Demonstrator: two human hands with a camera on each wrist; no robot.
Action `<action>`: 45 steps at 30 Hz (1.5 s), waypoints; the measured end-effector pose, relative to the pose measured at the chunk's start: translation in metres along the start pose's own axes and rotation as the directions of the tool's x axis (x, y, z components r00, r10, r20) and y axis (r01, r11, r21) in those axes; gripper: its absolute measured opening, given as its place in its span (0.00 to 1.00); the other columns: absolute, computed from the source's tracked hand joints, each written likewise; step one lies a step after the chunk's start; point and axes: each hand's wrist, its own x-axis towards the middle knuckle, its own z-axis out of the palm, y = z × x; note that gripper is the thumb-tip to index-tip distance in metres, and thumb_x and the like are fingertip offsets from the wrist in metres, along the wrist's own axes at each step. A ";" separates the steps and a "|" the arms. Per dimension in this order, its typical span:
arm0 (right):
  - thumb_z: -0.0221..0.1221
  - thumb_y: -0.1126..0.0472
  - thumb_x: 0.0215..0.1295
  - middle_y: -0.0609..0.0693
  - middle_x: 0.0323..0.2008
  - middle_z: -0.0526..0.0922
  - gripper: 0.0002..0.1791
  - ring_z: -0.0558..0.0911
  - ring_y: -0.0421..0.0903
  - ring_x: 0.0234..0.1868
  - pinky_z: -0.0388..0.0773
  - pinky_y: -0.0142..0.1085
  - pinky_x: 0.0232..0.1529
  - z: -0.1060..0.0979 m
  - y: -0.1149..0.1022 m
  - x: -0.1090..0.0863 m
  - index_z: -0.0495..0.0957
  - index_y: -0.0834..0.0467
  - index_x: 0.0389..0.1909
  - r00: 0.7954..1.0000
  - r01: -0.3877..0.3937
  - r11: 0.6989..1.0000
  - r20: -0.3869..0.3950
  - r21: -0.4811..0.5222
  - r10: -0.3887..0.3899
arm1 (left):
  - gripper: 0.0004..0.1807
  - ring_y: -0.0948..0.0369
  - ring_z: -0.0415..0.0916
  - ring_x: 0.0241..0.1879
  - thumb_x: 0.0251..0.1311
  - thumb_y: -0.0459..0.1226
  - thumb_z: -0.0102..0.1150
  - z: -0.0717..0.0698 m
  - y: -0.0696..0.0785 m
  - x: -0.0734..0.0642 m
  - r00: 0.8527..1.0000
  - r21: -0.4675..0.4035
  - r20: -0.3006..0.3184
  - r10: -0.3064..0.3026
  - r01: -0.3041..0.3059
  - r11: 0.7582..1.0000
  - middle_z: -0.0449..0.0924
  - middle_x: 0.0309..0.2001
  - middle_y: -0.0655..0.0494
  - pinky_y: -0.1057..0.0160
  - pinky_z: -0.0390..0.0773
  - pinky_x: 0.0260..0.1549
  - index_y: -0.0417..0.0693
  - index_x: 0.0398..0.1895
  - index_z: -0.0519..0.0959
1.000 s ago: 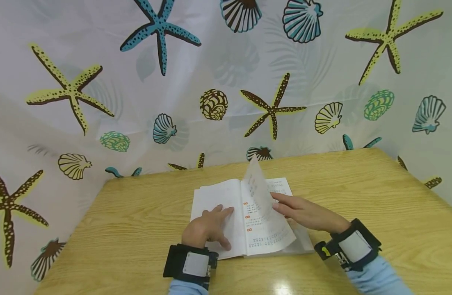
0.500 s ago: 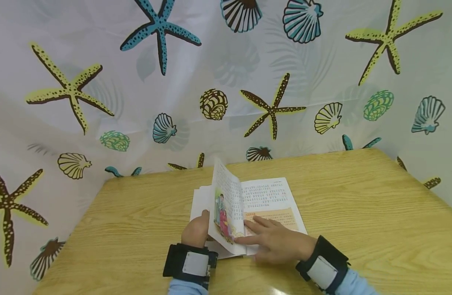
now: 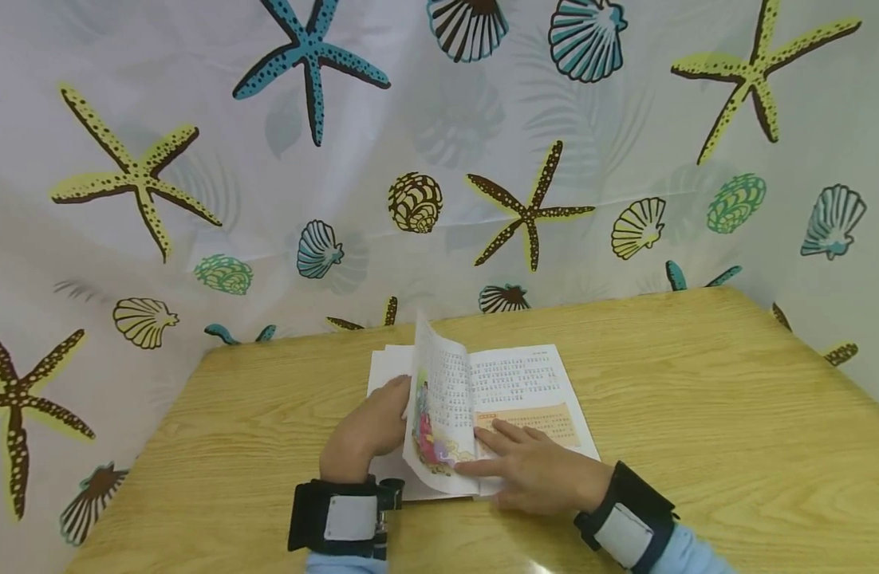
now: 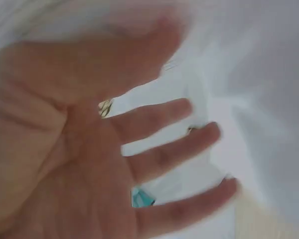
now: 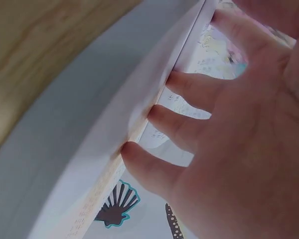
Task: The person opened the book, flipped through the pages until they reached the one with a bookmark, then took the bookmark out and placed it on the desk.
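An open book [image 3: 576, 391] lies on the table, and one of its leaves [image 3: 443, 391] stands raised, curving over the left side. That leaf has rows of print and a colored picture near its lower corner. My left hand [image 3: 368, 426] is behind the leaf at the left, its fingertips hidden there in the head view. In the left wrist view its fingers [image 4: 174, 149] are spread and fairly straight, with blurred white paper around them. My right hand [image 3: 540, 470] lies over the lower right page, fingers spread, fingertips [image 5: 159, 114] touching the paper near the fold.
The book rests on a wood-grain table [image 3: 281, 430]. Behind the table hangs a white cloth [image 3: 368, 175] printed with starfish and shells. A black strap with a light plate [image 3: 353, 518] is on the left wrist; the right wrist wears a similar one [image 3: 626, 530].
The right hand has turned a leaf from right to left, then settled on the right page near the fold. The left hand has shifted left and up, behind the raised leaf.
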 end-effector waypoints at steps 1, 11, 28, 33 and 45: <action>0.63 0.55 0.68 0.63 0.75 0.62 0.30 0.58 0.68 0.74 0.62 0.69 0.65 0.000 -0.001 0.000 0.74 0.40 0.71 1.000 -0.004 1.000 -0.001 -0.003 0.004 | 0.25 0.44 0.76 0.57 0.69 0.28 0.54 -0.007 0.004 -0.003 0.999 0.007 -0.034 -0.007 0.008 1.000 0.75 0.61 0.38 0.49 0.79 0.54 0.39 0.69 0.70; 0.63 0.54 0.69 0.62 0.75 0.62 0.29 0.58 0.68 0.74 0.62 0.69 0.64 0.000 -0.002 0.000 0.74 0.40 0.70 1.000 -0.011 1.000 0.007 -0.015 0.011 | 0.35 0.36 0.61 0.70 0.64 0.32 0.67 -0.016 0.021 -0.005 0.999 0.081 -0.035 -0.019 0.022 0.997 0.63 0.73 0.36 0.37 0.67 0.64 0.41 0.74 0.66; 0.64 0.55 0.68 0.62 0.74 0.64 0.28 0.61 0.68 0.73 0.64 0.69 0.63 -0.001 -0.001 0.002 0.75 0.41 0.69 1.000 0.006 1.000 -0.001 -0.030 -0.006 | 0.49 0.37 0.61 0.70 0.43 0.37 0.83 0.021 0.025 0.012 0.929 0.237 0.266 -0.258 0.197 0.951 0.62 0.74 0.43 0.34 0.69 0.61 0.54 0.73 0.71; 0.63 0.53 0.69 0.61 0.72 0.67 0.27 0.65 0.67 0.71 0.66 0.63 0.65 -0.002 0.004 0.002 0.75 0.44 0.69 0.998 0.047 0.998 -0.028 -0.049 -0.049 | 0.50 0.38 0.61 0.70 0.43 0.37 0.83 0.023 0.024 0.012 0.925 0.238 0.275 -0.264 0.200 0.950 0.63 0.73 0.44 0.33 0.68 0.61 0.55 0.74 0.70; 0.72 0.65 0.57 0.57 0.58 0.79 0.24 0.78 0.59 0.55 0.81 0.54 0.48 -0.012 0.028 -0.006 0.82 0.56 0.56 0.986 -0.083 0.986 -0.156 -0.146 0.060 | 0.51 0.38 0.62 0.69 0.42 0.36 0.84 0.025 0.023 0.012 0.928 0.235 0.261 -0.264 0.204 0.950 0.64 0.73 0.45 0.34 0.69 0.61 0.55 0.74 0.70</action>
